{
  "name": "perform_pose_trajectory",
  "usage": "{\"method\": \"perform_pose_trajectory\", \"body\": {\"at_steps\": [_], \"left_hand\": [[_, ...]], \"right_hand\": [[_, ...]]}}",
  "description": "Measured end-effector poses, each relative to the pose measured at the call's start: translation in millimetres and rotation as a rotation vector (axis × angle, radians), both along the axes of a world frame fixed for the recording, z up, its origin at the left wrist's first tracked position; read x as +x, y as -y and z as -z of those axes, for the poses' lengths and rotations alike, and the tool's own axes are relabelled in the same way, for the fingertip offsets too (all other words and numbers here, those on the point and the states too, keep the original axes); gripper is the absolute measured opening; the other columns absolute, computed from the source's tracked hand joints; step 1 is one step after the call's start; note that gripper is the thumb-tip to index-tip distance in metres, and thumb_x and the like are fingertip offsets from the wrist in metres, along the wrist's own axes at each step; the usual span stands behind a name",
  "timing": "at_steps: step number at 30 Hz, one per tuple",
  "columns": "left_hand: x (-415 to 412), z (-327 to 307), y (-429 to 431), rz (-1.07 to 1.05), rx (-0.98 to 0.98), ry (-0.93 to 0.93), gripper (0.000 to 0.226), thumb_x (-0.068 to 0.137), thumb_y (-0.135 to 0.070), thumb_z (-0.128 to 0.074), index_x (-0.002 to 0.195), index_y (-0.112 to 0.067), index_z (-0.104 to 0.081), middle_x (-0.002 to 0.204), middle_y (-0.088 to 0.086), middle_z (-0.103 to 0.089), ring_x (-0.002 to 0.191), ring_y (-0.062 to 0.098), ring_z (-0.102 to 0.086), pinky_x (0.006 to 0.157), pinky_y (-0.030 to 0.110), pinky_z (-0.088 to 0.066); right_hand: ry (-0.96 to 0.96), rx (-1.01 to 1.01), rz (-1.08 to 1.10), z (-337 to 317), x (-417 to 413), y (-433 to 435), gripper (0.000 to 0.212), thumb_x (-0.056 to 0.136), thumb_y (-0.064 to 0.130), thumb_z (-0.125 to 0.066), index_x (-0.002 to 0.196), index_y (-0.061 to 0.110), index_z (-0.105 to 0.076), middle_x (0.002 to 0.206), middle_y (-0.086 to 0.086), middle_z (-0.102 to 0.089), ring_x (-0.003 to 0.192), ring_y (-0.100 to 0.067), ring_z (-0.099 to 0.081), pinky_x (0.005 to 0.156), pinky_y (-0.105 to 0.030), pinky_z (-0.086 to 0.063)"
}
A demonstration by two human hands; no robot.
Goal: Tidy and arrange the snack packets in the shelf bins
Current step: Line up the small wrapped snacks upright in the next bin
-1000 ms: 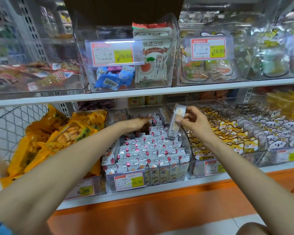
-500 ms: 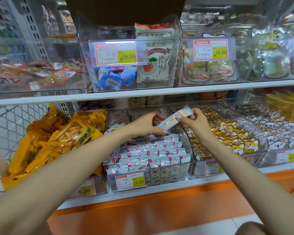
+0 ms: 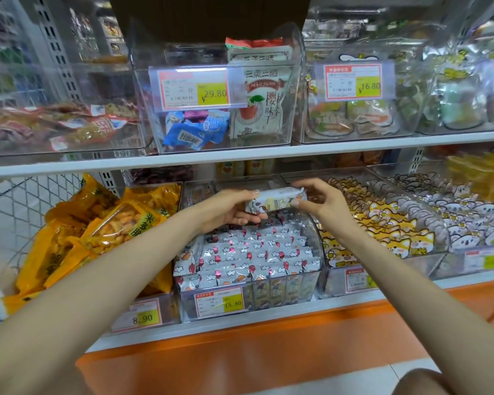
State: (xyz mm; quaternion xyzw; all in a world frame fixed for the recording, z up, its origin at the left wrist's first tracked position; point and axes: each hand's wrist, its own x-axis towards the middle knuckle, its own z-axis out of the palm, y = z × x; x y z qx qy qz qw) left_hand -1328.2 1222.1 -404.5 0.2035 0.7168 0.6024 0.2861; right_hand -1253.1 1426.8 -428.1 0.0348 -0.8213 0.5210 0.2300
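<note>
Shop aisle, two white shelves in view. The lower shelf (image 3: 268, 316) sits on an orange base (image 3: 240, 349), with pale floor tile (image 3: 354, 380) below it.

- Left hand (image 3: 231, 210) and right hand (image 3: 322, 203) both grip one packet (image 3: 274, 201), one at each end, thumbs on top. It is held roughly level, above the back of the middle bin (image 3: 315, 252) on the lower shelf.
- That clear bin holds rows of matching packets (image 3: 248, 252) lying flat. The tag (image 3: 218, 302) on its front reads 15.80.
- Just left of it: yellow bags (image 3: 97, 232), loosely heaped, with wire mesh (image 3: 26, 201) behind.
- Just right: bins of fox-print packs (image 3: 382, 223), closely stacked.
- The upper shelf (image 3: 240, 155) carries more clear bins. The centre one (image 3: 143, 109) holds blue sweets and a white pouch, and is tagged 29.80.
</note>
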Motion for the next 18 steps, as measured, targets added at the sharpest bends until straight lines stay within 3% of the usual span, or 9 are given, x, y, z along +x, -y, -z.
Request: {"method": "perform_pose_trajectory", "body": {"at_steps": [3, 5, 6, 7, 8, 9, 11, 15, 18], "left_hand": [[4.1, -1.2, 0.9, -0.030, -0.116, -0.070, 0.040, 0.098, -0.031, -0.044, 0.126, -0.003, -0.050, 0.094, 0.010, -0.072, 0.082, 0.016, -0.069, 0.061, 0.018, -0.051], [5.4, -1.8, 2.4, -0.029, -0.250, -0.201, 0.052, 0.095, -0.038, -0.046, 0.135, -0.005, -0.045, 0.122, 0.019, -0.060, 0.109, 0.027, -0.060, 0.082, 0.029, -0.052], [5.7, -2.0, 4.1, -0.014, -0.309, -0.281, 0.052, 0.093, -0.039, -0.049, 0.136, -0.010, -0.046, 0.125, 0.017, -0.058, 0.109, 0.024, -0.058, 0.092, 0.029, -0.048], [5.7, -1.8, 6.0, -0.005, -0.330, -0.354, 0.048, 0.092, -0.037, -0.053, 0.134, -0.013, -0.050, 0.118, 0.010, -0.061, 0.098, 0.015, -0.058, 0.091, 0.020, -0.046], [5.9, -2.1, 7.7, -0.009, -0.316, -0.405, 0.044, 0.091, -0.032, -0.057, 0.130, -0.012, -0.054, 0.107, 0.003, -0.061, 0.086, 0.007, -0.055, 0.079, 0.009, -0.045], [6.0, -3.0, 8.9, -0.023, -0.298, -0.433, 0.040, 0.090, -0.028, -0.059, 0.126, -0.012, -0.057, 0.104, 0.000, -0.060, 0.080, 0.004, -0.053, 0.068, 0.004, -0.042], [5.4, -3.6, 9.2, -0.051, -0.274, -0.444, 0.036, 0.089, -0.026, -0.061, 0.123, -0.014, -0.059, 0.105, -0.002, -0.060, 0.080, 0.003, -0.054, 0.064, 0.004, -0.042], [8.9, -3.9, 11.9, -0.047, -0.342, -0.528, 0.043, 0.085, -0.028, -0.066, 0.122, -0.013, -0.053, 0.107, -0.001, -0.061, 0.095, 0.011, -0.058, 0.074, 0.013, -0.046], [12.3, -2.8, 23.3, -0.081, -0.716, -0.920, 0.067, 0.079, -0.046, -0.068, 0.134, -0.016, -0.043, 0.130, 0.000, -0.054, 0.118, 0.019, -0.052, 0.094, 0.029, -0.044]], "right_hand": [[0.011, 0.005, 0.001, 0.0, 1.3, -1.8, 0.021, 0.079, 0.015, -0.073, 0.096, 0.024, -0.066, 0.090, -0.009, -0.059, 0.080, -0.015, -0.053, 0.074, -0.033, -0.046], [0.034, -0.006, 0.001, 1.5, 0.4, -2.3, 0.021, 0.079, 0.015, -0.073, 0.097, 0.021, -0.065, 0.085, -0.006, -0.054, 0.077, -0.015, -0.049, 0.070, -0.030, -0.044], [0.039, -0.017, 0.005, 2.4, -0.9, -2.0, 0.024, 0.078, 0.016, -0.074, 0.100, 0.020, -0.065, 0.085, -0.005, -0.053, 0.078, -0.015, -0.049, 0.070, -0.028, -0.044], [0.045, -0.037, 0.010, 3.5, -2.9, -1.9, 0.028, 0.077, 0.016, -0.075, 0.103, 0.019, -0.064, 0.085, -0.005, -0.052, 0.079, -0.015, -0.050, 0.071, -0.026, -0.045], [0.051, -0.070, 0.009, 4.1, -4.6, -1.4, 0.035, 0.076, 0.017, -0.075, 0.109, 0.017, -0.063, 0.086, -0.005, -0.051, 0.080, -0.015, -0.050, 0.071, -0.022, -0.046], [0.061, -0.109, 0.003, 4.2, -5.8, -1.2, 0.040, 0.077, 0.016, -0.075, 0.114, 0.013, -0.061, 0.087, -0.006, -0.051, 0.079, -0.014, -0.050, 0.069, -0.017, -0.046], [0.095, -0.184, -0.030, 2.4, -6.7, -0.5, 0.041, 0.079, 0.012, -0.073, 0.117, 0.006, -0.058, 0.089, -0.005, -0.058, 0.076, -0.009, -0.057, 0.066, -0.009, -0.047], [0.125, -0.270, -0.058, -2.9, -7.7, 3.3, 0.029, 0.081, 0.003, -0.069, 0.108, 0.000, -0.059, 0.089, -0.001, -0.066, 0.072, -0.002, -0.064, 0.063, -0.009, -0.049], [0.055, -0.255, 0.050, -8.9, -18.1, 1.8, 0.027, 0.081, 0.007, -0.071, 0.104, 0.010, -0.057, 0.090, 0.006, -0.062, 0.081, -0.004, -0.058, 0.068, -0.011, -0.047]]}}
